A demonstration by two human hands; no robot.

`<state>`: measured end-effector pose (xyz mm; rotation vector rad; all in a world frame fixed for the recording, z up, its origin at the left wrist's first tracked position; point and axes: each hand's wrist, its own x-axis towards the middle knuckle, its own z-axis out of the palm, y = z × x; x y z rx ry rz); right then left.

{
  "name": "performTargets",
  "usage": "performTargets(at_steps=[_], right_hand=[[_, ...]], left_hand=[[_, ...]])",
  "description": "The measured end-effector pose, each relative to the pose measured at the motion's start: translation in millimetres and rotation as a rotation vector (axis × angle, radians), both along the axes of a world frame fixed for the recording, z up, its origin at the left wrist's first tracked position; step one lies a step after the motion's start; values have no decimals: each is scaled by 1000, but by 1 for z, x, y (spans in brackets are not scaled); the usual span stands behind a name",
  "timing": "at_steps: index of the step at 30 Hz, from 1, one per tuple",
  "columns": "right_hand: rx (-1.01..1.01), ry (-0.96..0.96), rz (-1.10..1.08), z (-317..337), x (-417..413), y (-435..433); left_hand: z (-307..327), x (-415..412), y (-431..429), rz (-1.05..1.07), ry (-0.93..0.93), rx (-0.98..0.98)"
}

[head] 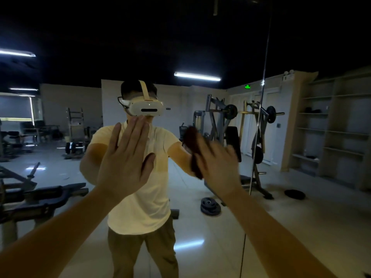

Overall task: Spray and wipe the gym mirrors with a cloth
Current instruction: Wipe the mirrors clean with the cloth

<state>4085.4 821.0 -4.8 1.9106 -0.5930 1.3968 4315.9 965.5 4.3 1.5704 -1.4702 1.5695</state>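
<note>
My left hand (124, 157) lies flat, fingers straight and spread, palm against the smooth glass wall mirror (180, 47). My right hand (218, 163), motion-blurred, presses a crumpled dark red cloth (192, 145) to the same pane with extended fingers, near the vertical panel seam (259, 137) at its right edge.

Person in reflection: white strapped headset (147, 108), pale yellow short-sleeved shirt (144, 197), olive trousers (160, 249) — left hand (124, 163) and right hand (218, 167) bare.

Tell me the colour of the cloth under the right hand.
Dark maroon cloth, blurred, shown best in the head view, under the right hand.
</note>
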Motion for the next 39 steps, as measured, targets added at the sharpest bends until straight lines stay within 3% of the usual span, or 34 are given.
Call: performTargets(at_steps=[5,9,12,17,22,24,29,32,35,39], right_hand=[[366,-321,-187,-30,-83,-54],[562,-583,-133,-33,-47,-32],[586,-600,-13,-34,-4,0],[544,-412,107,-44,44,48],[203,212,326,-93,71,66],[99,284,281,-110,54,52],[273,89,-29,-118,-39,0],[456,-241,-148,-123,-73,-19],[686,-522,-162,-137,-54,-12],[763,-593,9,-145,15,28]], left_hand=[[0,0,0,-1,1,-3],[-1,-1,-2,22,-3,9],[-2,-2,-3,11,33,33],[2,-9,5,-66,76,55],[-34,-26,19,-187,179,-20],[-62,-25,24,-180,195,10],[-108,-11,33,-80,154,109],[-120,-3,27,-20,94,103],[-125,1,19,65,45,76],[-129,4,14,94,20,40]])
